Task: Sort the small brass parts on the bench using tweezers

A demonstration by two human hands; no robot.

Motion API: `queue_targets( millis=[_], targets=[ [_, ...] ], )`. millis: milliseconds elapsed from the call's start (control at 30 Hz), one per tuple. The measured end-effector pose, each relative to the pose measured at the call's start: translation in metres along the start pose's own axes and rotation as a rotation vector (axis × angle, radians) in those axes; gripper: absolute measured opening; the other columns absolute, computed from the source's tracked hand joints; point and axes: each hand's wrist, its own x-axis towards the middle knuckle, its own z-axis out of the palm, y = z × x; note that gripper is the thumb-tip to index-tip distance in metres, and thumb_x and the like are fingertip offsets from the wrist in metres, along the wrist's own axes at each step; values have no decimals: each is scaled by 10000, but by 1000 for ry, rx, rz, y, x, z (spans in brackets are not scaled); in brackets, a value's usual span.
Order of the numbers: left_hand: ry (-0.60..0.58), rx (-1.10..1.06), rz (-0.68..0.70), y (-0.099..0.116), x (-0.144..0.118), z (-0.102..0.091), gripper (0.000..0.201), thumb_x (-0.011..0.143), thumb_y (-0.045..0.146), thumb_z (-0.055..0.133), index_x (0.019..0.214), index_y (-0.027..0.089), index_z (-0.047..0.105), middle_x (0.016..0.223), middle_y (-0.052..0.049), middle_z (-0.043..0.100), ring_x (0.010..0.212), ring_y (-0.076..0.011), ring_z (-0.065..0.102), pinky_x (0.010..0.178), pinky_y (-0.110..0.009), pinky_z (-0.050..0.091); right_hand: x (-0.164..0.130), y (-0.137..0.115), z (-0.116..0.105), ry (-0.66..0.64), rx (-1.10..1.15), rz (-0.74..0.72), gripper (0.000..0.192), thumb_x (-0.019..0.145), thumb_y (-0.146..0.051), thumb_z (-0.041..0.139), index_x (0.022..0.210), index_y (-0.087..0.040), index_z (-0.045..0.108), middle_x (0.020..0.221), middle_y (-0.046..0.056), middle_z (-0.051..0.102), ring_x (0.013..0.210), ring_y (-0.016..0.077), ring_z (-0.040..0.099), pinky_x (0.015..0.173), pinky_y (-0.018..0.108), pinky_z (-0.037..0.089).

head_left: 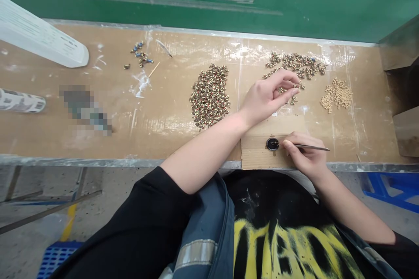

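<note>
One long brown cardboard-covered workbench (163, 113) carries a white plastic board (39, 37) at its far left, a dense heap of small brass-coloured beads with red spots (210, 96) in the middle, a scattered pile of similar brass pieces (299, 64) farther right and a small cluster of pale cream beads (337, 93) beside it. The left hand (266, 98) reaches across between the two brass piles, fingertips pinched over a few loose pieces, though what it grips is too small to tell. Nearer the bench edge, the right hand (304, 154) grips a thin metal pick (310, 147), its tip at a small round black pot (272, 144) just beside the fingers.
</note>
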Motion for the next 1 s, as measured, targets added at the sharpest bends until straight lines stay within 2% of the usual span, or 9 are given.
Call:
queue_targets(
  millis=[100,200,333,400,467,567,667,1000],
  targets=[
    [2,-4,1,0,0,0,200,1033,369,663,1184,239,673,1054,-45,791,848,-139,748,656,-254,527,-1,-2,-1,27,7,33,189,1014,-197,672,867,-245,779,728,35,731,639,198,657,618,358,499],
    [-2,-30,9,0,0,0,185,1025,350,671,1171,236,672,1058,-48,782,903,-153,757,676,-260,543,9,-6,-8,110,56,72,244,1032,-265,672,811,-236,772,678,37,695,591,188,623,578,352,481],
    [-23,-79,3,-2,1,0,167,1007,322,692,1140,224,669,1063,-62,781,931,-161,756,716,-270,565,47,-2,-21,355,183,40,294,1010,-411,723,773,-244,774,680,40,691,522,164,578,502,337,464],
    [-43,-87,-40,-3,0,-1,162,998,326,704,1118,222,669,1029,-61,780,857,-149,743,692,-270,558,70,9,-26,456,259,26,315,958,-501,777,763,-253,764,674,35,689,504,159,577,471,331,470],
    [-77,-85,-108,-5,-1,-1,164,988,319,715,1111,224,662,985,-49,778,719,-120,697,628,-261,532,88,24,-30,500,320,38,361,893,-582,823,759,-255,748,654,26,683,498,160,596,460,321,489],
    [-135,-90,-196,-6,-3,-1,186,972,283,727,1131,234,644,929,-21,779,569,-77,599,550,-240,483,101,46,-30,521,400,88,410,864,-631,829,768,-245,729,622,6,675,475,150,603,452,298,501],
    [-156,-111,-253,-6,-4,1,187,963,260,727,1121,240,630,897,0,780,525,-60,567,516,-221,464,101,57,-29,513,413,131,411,874,-633,815,778,-244,722,605,-6,666,469,142,600,457,285,506],
    [-130,-188,-397,-3,-2,3,192,935,212,727,1081,247,608,842,15,762,474,-51,545,408,-173,449,105,54,-25,449,372,238,465,832,-689,826,757,-239,734,603,6,676,456,130,594,452,273,505]
  ],
)
